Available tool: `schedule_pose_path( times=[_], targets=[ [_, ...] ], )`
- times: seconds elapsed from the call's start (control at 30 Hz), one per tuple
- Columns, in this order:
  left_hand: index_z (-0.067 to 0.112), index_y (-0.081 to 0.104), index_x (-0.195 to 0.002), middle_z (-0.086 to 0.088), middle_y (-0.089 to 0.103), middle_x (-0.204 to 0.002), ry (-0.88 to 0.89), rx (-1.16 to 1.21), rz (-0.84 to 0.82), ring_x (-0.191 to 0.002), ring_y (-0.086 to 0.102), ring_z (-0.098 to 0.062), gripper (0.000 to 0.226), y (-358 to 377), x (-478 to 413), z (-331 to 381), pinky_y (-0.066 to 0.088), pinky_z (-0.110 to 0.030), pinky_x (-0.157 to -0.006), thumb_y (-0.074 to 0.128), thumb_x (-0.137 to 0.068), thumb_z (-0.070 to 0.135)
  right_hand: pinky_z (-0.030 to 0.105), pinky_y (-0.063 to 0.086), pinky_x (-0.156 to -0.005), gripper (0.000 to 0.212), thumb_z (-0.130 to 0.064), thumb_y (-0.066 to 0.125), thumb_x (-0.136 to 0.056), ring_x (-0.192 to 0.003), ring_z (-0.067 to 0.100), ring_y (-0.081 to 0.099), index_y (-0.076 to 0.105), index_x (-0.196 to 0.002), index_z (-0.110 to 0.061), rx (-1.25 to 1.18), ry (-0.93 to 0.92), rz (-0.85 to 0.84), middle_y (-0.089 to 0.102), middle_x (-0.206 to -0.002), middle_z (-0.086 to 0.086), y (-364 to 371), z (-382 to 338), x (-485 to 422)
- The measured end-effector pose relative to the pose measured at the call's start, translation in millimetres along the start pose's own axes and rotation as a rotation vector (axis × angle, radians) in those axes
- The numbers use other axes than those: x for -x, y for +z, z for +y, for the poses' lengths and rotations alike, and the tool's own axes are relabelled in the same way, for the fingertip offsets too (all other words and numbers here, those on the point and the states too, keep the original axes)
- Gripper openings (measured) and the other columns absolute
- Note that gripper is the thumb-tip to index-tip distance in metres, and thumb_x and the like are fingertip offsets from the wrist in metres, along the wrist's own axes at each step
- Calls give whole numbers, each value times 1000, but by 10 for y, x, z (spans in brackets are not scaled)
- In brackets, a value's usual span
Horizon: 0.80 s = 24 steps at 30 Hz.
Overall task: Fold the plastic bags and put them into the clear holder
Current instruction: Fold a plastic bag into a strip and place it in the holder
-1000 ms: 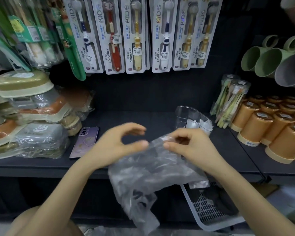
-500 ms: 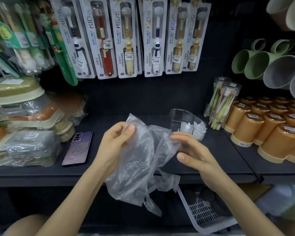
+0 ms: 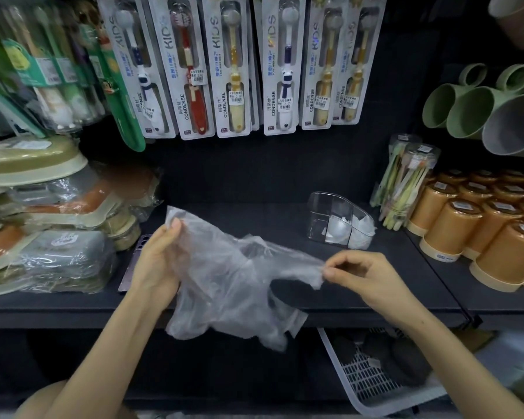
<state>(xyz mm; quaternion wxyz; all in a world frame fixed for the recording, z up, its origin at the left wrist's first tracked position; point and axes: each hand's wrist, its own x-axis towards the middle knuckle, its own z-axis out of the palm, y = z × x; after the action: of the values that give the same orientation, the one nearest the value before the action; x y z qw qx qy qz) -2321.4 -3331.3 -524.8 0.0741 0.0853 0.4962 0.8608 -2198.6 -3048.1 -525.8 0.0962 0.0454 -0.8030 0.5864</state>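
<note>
Nearest the person, a white slotted plastic basket (image 3: 372,388) sits on the lower level, holding some dark items too dim to identify. Above it, both hands hold a thin translucent plastic bag (image 3: 230,285) in the air over the front edge of the black shelf (image 3: 375,291). The left hand (image 3: 155,264) grips the bag's left side, its fingers (image 3: 173,231) wrapped up around the film. The right hand (image 3: 369,276) pinches a drawn-out corner between thumb and curled fingers (image 3: 335,266), stretching the bag sideways. The bag is crumpled and loose, with its lower part hanging free, so it appears to be at the spreading-out stage, with no fold made yet. A purple phone (image 3: 130,276) lies on the shelf, mostly hidden behind the left hand. Further back and to the right stands the clear plastic holder (image 3: 330,207), already containing folded white bags (image 3: 360,232), so part of the job seems done. This bag remains to be flattened, folded and tucked in. Orange plastic cups (image 3: 454,225) stand beyond to the right, and carded children's toothbrushes (image 3: 233,71) hang behind.
</note>
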Motion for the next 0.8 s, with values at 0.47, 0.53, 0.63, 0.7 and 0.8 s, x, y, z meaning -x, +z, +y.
schedule_pose_path(
  times=[0.47, 0.53, 0.63, 0.7, 0.8],
  targets=[
    [-1, 66, -78, -7, 59, -65, 105, -766, 294, -60, 50, -16, 33, -116, -695, -483, 39, -31, -60, 66, -90, 30, 28, 44, -55, 29, -32, 71, -85, -61, 19, 57, 62, -94, -6, 215, 390, 449, 62, -65, 4, -331, 390, -690],
    [-6, 61, -75, -4, 49, -57, 91, -828, 324, -54, 40, -16, 40, -126, -885, -593, 33, -32, -57, 64, -91, 30, 31, 43, -67, 43, -42, 66, -86, -78, 18, 60, 53, -121, -20, 584, 294, 566, 64, -82, -2, -284, 366, -665],
    [-2, 65, -80, -8, 59, -67, -12, -856, 363, -67, 59, -28, 41, -181, -1133, -770, 49, -44, -68, 67, -88, 39, 34, 50, -77, 49, -65, 57, -78, -81, 8, 62, 62, -111, -28, 498, 187, 367, 67, -85, -11, -42, 221, -398],
    [3, 67, -93, -15, 68, -90, -214, -721, 352, -94, 66, -38, 53, -162, -1200, -764, 54, -50, -86, 70, -79, 54, 28, 51, -79, 66, -86, 47, -65, -82, 1, 62, 67, -99, -33, 461, 252, 88, 68, -86, -14, 158, 202, -211],
    [3, 54, -124, -17, 59, -122, -499, -363, 263, -117, 55, -37, 85, -80, -1129, -577, 43, -52, -103, 62, -74, 72, 21, 44, -66, 43, -73, 54, -75, -73, -1, 56, 60, -89, -33, 636, 274, -98, 60, -78, -16, 348, 391, -80]
  ],
)
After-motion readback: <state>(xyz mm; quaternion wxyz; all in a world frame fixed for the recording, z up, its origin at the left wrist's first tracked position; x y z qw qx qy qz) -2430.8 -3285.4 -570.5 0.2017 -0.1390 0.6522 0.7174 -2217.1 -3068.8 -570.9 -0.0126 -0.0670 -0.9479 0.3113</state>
